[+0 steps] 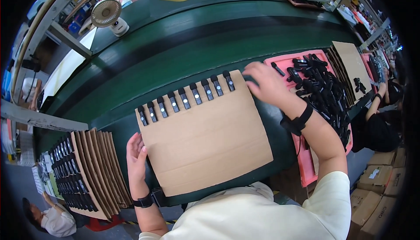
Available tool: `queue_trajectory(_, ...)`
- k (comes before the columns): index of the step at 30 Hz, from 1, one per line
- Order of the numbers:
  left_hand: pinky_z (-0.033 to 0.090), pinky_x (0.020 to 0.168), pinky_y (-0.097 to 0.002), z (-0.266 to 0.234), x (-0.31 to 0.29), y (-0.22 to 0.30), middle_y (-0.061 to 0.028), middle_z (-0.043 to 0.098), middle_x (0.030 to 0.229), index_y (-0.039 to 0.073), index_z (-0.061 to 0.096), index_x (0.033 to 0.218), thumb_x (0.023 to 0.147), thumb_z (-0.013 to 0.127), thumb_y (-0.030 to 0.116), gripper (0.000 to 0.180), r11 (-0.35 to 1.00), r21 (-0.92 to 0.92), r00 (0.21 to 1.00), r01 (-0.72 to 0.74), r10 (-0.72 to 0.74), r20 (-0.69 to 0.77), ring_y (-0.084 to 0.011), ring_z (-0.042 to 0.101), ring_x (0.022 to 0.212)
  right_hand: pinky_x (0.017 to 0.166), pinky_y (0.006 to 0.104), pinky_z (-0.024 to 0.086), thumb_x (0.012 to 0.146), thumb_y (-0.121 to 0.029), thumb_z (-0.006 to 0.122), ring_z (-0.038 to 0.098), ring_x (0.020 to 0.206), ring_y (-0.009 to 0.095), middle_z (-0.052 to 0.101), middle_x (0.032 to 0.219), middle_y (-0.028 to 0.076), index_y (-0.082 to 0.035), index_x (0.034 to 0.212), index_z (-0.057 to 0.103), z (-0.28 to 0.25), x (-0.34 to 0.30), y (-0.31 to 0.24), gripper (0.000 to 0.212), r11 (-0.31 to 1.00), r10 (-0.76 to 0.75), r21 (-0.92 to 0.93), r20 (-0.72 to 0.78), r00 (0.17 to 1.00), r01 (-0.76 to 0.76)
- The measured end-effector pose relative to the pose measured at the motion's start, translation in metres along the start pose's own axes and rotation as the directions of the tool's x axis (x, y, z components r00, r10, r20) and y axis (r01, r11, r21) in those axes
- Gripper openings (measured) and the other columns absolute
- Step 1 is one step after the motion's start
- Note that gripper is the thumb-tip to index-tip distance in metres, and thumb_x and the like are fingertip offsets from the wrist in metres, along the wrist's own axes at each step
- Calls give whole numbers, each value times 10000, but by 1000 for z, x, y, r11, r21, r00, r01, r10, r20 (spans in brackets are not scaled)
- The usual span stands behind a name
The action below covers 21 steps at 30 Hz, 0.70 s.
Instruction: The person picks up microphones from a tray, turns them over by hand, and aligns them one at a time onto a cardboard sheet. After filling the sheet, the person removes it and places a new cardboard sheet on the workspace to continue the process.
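In the head view, the right hand (267,82) was blurred near the upper right corner of the board (205,139); its fingers were bent, but I could not tell how wide they stood or whether they held anything. The left hand (136,152) was at the board's left edge, its fingers upright and slightly bent, its thumb by the edge; whether they gripped the board could not be told. The right forearm covered part of the pink tray (309,170), and the person's shirt (258,213) rose from the lower edge, which cut it off.

The tray held a tangled heap of loose mics (321,89), too overlapped to count, with one mic (277,69) apart near its upper left corner. The board lay on the green table (210,43), carrying nine black mics (195,93) in a row along its top edge. On the left, a board stack (98,165) leaned, its outermost board bearing several rows of mics, small and hard to separate.
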<state>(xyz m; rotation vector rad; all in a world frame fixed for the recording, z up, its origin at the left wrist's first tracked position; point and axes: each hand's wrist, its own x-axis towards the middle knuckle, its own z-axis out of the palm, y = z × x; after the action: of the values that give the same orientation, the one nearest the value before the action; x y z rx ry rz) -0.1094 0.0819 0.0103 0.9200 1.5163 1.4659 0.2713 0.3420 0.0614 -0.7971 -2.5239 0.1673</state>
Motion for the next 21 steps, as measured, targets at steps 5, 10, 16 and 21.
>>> queue_trajectory(5,425,1041,-360,-8,-10,0,-177,541,1336,-9,498,1291,971,544,82,335,971,197,951,-136,184,-248,-262,530,1244,840,440,493,777,-119,669,599,1001,341,615,1054,165,-30,936,648,-3,-19,63,184,789,500,-382,-55,864,-481)
queue_trajectory(10,447,1022,-363,7,-15,26,-183,587,1258,-10,543,1188,963,510,29,232,914,270,864,-302,382,-328,-266,581,1172,816,447,497,774,-144,664,610,943,353,644,971,175,-33,872,665,1,-42,97,149,682,521,-591,-20,853,-431)
queue_trajectory(16,465,1008,-385,18,-20,51,-195,590,1239,-21,563,1123,950,496,1,187,852,282,825,-440,508,-249,-278,596,1146,810,425,504,784,-152,660,624,921,353,671,873,163,-26,918,675,-25,-26,65,185,696,632,-443,6,775,-565)
queue_trajectory(21,467,992,-394,24,-47,54,-208,593,1226,-21,574,1094,921,526,3,181,798,326,793,-508,581,-186,-290,599,1131,805,342,488,793,-56,677,633,894,273,663,938,147,-17,1021,666,-39,-55,-34,231,913,393,168,-119,912,-372)
